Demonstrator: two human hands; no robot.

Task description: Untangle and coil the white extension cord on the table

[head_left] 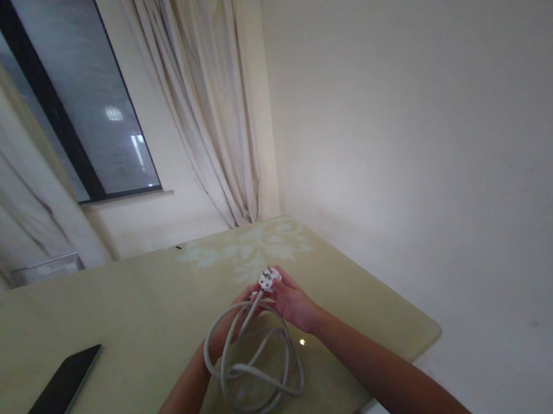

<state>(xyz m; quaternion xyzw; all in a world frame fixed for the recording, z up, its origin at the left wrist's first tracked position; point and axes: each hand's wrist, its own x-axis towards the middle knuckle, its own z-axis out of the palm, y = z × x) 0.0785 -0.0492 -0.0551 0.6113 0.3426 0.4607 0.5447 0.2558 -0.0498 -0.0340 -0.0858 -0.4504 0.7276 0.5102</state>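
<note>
A white power plug (268,278) with metal prongs sits in the fingers of my right hand (296,305), its prongs turned upward. From it runs a grey-white power cord (291,390), looped in several loose coils that hang between my forearms above the table. My left hand (232,320) is behind the coils, its fingers curled round the cord just left of the plug. Part of the left hand is hidden by the loops.
Below is a pale green glossy table (132,305). A dark flat tablet-like slab (49,406) lies at its left. A small black object (178,247) lies near the far edge. Curtains (207,94) and a window (85,89) stand behind; a white wall (423,135) borders the right.
</note>
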